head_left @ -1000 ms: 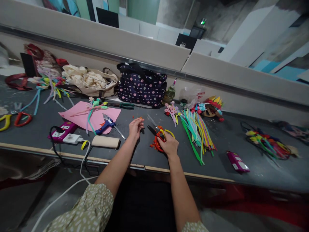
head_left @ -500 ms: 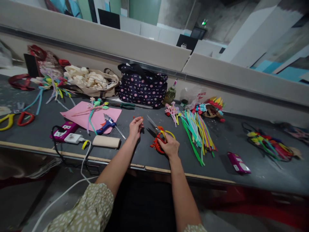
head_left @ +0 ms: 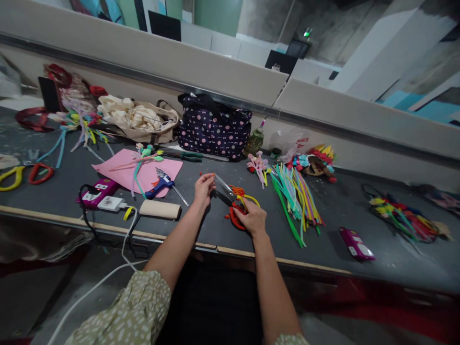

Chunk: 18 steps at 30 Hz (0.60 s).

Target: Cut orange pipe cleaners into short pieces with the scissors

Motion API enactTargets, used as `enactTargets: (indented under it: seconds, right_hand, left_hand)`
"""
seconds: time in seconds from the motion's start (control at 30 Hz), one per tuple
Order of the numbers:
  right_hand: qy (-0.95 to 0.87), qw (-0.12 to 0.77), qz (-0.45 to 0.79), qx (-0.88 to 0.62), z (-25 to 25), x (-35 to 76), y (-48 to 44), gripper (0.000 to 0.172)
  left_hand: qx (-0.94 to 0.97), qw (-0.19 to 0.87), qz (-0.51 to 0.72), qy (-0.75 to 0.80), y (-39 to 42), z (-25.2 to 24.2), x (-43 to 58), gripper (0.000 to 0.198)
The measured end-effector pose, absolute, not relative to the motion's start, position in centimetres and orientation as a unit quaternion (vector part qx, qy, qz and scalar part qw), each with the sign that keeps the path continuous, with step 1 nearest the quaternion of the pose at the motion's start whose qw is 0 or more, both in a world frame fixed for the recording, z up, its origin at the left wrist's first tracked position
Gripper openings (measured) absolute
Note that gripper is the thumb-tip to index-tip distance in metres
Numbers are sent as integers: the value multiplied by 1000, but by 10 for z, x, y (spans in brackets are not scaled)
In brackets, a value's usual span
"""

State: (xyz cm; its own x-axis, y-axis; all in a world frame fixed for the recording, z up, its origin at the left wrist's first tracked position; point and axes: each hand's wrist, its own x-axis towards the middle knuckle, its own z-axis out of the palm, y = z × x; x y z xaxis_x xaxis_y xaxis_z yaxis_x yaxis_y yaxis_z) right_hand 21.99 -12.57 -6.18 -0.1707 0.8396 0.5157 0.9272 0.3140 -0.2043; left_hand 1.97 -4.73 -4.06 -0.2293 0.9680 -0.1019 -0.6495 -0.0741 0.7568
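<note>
My right hand (head_left: 253, 216) grips a pair of scissors (head_left: 225, 188) by its red and yellow handles. The blades point up and left, their tips right by the fingers of my left hand (head_left: 203, 190). Pinched in those fingertips is a small orange piece (head_left: 213, 175), perhaps chenille stem; most of it is hidden. More orange fuzzy bits (head_left: 237, 190) lie on the dark table just behind and beside the scissors.
Right of my hands lies a bundle of coloured chenille stems (head_left: 293, 194). To the left are a blue glue gun (head_left: 161, 184) on pink paper (head_left: 122, 164), a cardboard tube (head_left: 160, 210) and a purple power strip (head_left: 102, 191). A dotted bag (head_left: 215, 127) stands behind.
The scissors have moved left and their blades have come together, bringing the tips up to the left fingertips. The left hand has stayed nearly in place.
</note>
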Motion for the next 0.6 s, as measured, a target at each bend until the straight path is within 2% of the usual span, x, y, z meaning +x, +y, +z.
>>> enactTargets:
  seconds: [0.6]
  right_hand:
    - [-753,289,-79,-585,-60,220,-127,51]
  left_hand:
    - [212,611,677,351,-47,-41,20,26]
